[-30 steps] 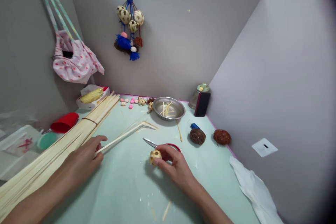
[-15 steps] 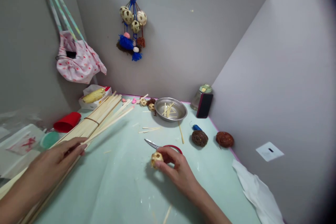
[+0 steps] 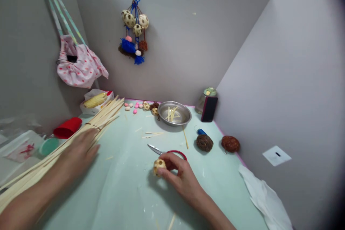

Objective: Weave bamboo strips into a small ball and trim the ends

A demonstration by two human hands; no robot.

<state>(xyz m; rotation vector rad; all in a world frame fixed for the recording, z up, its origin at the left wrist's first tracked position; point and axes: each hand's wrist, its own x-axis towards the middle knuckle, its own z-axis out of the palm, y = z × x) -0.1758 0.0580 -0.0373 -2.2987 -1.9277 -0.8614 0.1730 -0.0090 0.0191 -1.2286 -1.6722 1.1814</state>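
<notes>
In my right hand (image 3: 180, 172) is a small woven ball (image 3: 159, 166) of pale strips, pinched between thumb and fingers just above the table. Scissors (image 3: 176, 152) with red handles lie right behind that hand. My left hand (image 3: 81, 147), slightly blurred, rests over a long bundle of pale flat strips (image 3: 105, 113) at the left, thumb apart from the stretched fingers. Short cut strips (image 3: 152, 134) lie in the middle of the table. A steel bowl (image 3: 185, 115) at the back holds several more pieces.
Brown yarn (image 3: 205, 143) and a reddish-brown yarn ball (image 3: 230, 144) lie right, near a phone (image 3: 209, 109) leaning on a jar (image 3: 201, 102). Pink pebbles (image 3: 134, 111) sit at the back. A red cup (image 3: 67, 127) stands left. Woven balls (image 3: 130, 20) hang on the wall.
My left hand has moved forward and right onto the bundle, and the strips it held apart now lie down among the others. My right hand keeps the ball in nearly the same place.
</notes>
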